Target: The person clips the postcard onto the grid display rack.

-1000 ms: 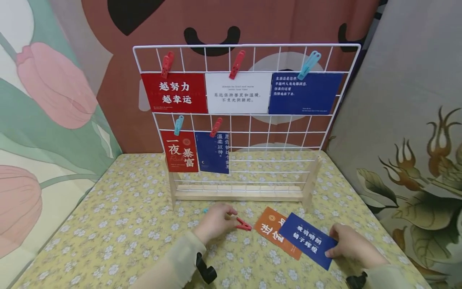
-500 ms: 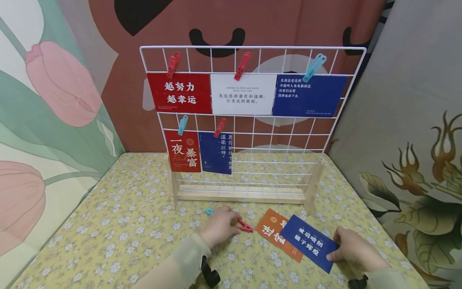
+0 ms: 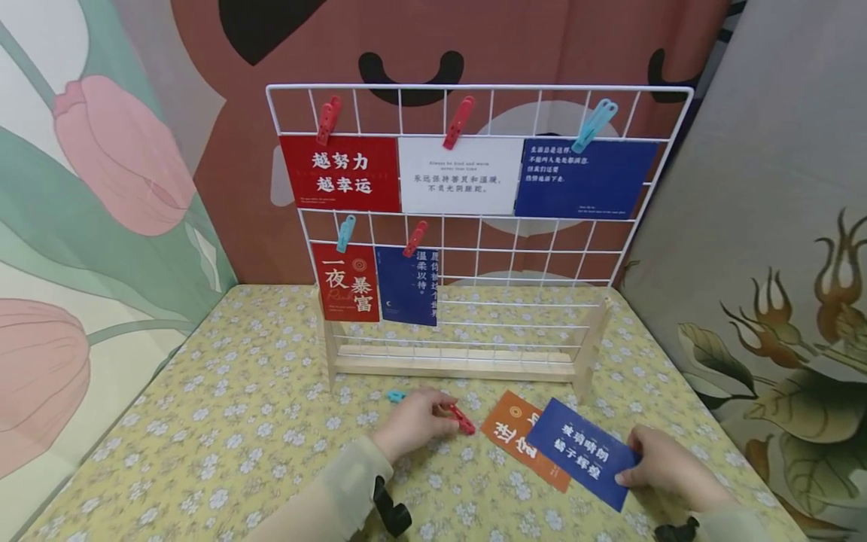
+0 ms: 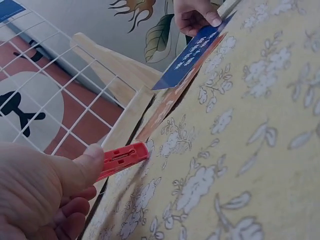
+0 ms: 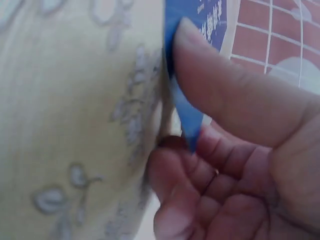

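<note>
My left hand (image 3: 416, 423) pinches a red clothespin (image 3: 463, 420) between thumb and fingers, just above the cloth in front of the rack. In the left wrist view the clothespin (image 4: 126, 158) points away from the fingertips. At the right, my right hand (image 3: 667, 465) pinches the right end of a blue card (image 3: 576, 450) with white lettering. That card partly overlaps an orange card (image 3: 504, 433) lying on the table. Close up in the right wrist view, the thumb presses on the blue card's (image 5: 186, 117) corner, with the other fingers curled behind it.
A white wire grid rack (image 3: 528, 251) on a wooden stand (image 3: 454, 369) rises behind the hands. Several cards, such as a white card (image 3: 460, 177), hang there by red and light-blue clothespins. Another light-blue clothespin (image 3: 396, 396) lies behind the left hand on the flowered tablecloth (image 3: 223, 421).
The red clothespin has turned in my left hand, its free end now angled further down. The right hand keeps its hold on the blue card. The head view has shifted slightly.
</note>
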Tool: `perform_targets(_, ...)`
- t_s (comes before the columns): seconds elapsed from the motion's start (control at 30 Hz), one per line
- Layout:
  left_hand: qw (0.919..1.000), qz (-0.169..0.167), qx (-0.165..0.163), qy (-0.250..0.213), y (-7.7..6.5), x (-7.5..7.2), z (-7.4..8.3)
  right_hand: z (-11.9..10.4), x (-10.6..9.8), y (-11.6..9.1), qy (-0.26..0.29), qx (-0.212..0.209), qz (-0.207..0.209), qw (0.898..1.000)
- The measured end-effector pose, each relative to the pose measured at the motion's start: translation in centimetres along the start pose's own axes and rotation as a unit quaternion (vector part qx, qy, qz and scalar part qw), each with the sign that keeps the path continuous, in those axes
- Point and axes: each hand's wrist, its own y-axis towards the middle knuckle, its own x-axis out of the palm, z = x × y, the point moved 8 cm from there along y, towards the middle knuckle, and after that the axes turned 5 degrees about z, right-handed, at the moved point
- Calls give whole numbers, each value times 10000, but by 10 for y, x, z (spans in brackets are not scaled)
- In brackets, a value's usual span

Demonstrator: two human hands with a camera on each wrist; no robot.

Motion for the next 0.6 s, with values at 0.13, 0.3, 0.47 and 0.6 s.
perform_targets(0.13, 10000, -5, 39, -42, 0, -1, 1, 5, -2, -2, 561, 91, 77, 9984)
perform_targets(0.3, 9999, 44, 107, 34, 0, -3, 2, 7, -8, -3, 1391, 188, 378, 9894)
perform_targets(0.47, 9999, 9, 138, 48, -2, -5, 3, 4, -12, -1, 1981, 361, 610, 9776)
perform_targets(0.6, 10000, 47, 61, 4, -3, -6, 2, 2, -16, -1, 2056, 407, 834, 9742)
